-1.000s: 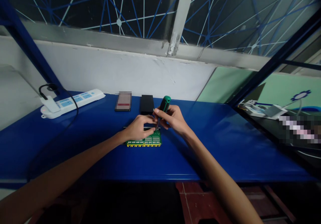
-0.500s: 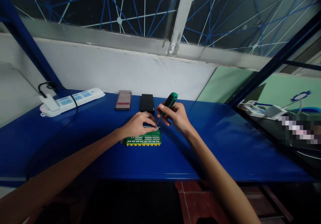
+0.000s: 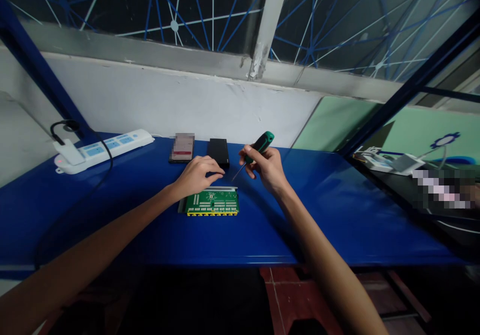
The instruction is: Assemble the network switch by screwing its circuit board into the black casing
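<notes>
In the head view my right hand (image 3: 268,169) grips a screwdriver (image 3: 262,142) with a green and black handle. Its thin shaft slants down to the left, and the tip is clear of the circuit board. The green circuit board (image 3: 213,200) lies flat on the blue table, a row of yellow ports along its near edge and a pale metal strip at its far edge. Above the board's far left part hovers my left hand (image 3: 198,176), thumb and forefinger pinched together. Whatever is between those fingertips is too small to make out.
A black box (image 3: 218,152) and a dark flat device (image 3: 182,148), partly pixelated, lie behind the board. At the left stands a white power strip (image 3: 108,149) with a plug and black cable. Assorted items (image 3: 397,162) sit at the right, near a blue frame post.
Both hands have lifted off the board. The screwdriver tip has come up from the board's far right corner, and the left fingers have moved up and left. The view has shifted slightly.
</notes>
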Available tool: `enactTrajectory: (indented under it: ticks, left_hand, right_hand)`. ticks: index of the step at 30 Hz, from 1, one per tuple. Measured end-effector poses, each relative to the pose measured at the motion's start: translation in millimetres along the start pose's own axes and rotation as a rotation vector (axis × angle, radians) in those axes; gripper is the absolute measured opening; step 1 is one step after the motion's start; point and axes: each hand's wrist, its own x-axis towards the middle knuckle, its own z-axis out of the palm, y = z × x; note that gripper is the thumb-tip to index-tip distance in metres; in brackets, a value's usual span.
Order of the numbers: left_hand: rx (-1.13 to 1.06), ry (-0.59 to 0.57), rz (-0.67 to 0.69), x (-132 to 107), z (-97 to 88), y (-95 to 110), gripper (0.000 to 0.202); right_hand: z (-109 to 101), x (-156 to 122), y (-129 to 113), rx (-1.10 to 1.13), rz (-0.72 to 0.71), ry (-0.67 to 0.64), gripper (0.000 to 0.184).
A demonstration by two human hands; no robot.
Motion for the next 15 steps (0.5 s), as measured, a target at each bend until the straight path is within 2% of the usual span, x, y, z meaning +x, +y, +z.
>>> enactTrajectory:
  ticks: [7,10,15]
  left_hand:
    - [-0.084,-0.042,-0.020,2.8,6.9,-5.0,0.026]
    - [-0.107,-0.018,-0.038,4.7,0.6,-7.1,0.031]
    - [-0.129,0.049,-0.080,7.7,-15.6,-7.9,0.026]
  right_hand:
    - [4.6,-2.8,-1.1,-0.016,-0.002,-0.048,0.033]
    - [5.3,-3.8,-1.4,-0.013,-0.007,-0.062,0.032]
    - [8.1,-5.4,-1.3,-0.051,0.024,-0.088,0.037]
